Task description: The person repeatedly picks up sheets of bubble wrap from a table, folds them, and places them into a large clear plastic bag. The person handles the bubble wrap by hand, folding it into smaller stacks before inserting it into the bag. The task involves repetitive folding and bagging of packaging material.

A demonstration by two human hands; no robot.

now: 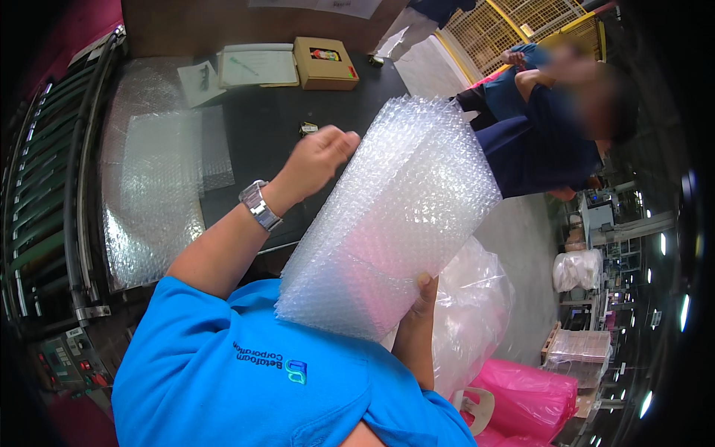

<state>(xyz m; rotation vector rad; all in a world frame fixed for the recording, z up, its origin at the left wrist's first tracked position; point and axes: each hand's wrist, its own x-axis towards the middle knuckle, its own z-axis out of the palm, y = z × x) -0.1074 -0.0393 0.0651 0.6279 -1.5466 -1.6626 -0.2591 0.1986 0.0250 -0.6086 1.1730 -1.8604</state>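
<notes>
A large folded piece of clear bubble wrap [406, 201] slants across the middle, its lower end close to the blue shirt. My right hand [423, 296] grips its lower right edge, with the thumb on the near face and the other fingers mostly hidden. Beside the wrap's upper left edge is my left hand [325, 156], curled closed and slightly blurred; I see nothing in it. A metal watch [261, 205] is on the left wrist. More bubble wrap sheets [156, 179] lie flat on the dark table [257, 134] to the left.
On the table are a cardboard box [325, 63], papers [257, 67] and a small tape measure [307, 129]. A roller conveyor [56, 179] runs along the left. Clear plastic bags [473, 320] and pink plastic wrap [521, 398] stand at right. Co-workers [532, 141] stand beyond the wrap.
</notes>
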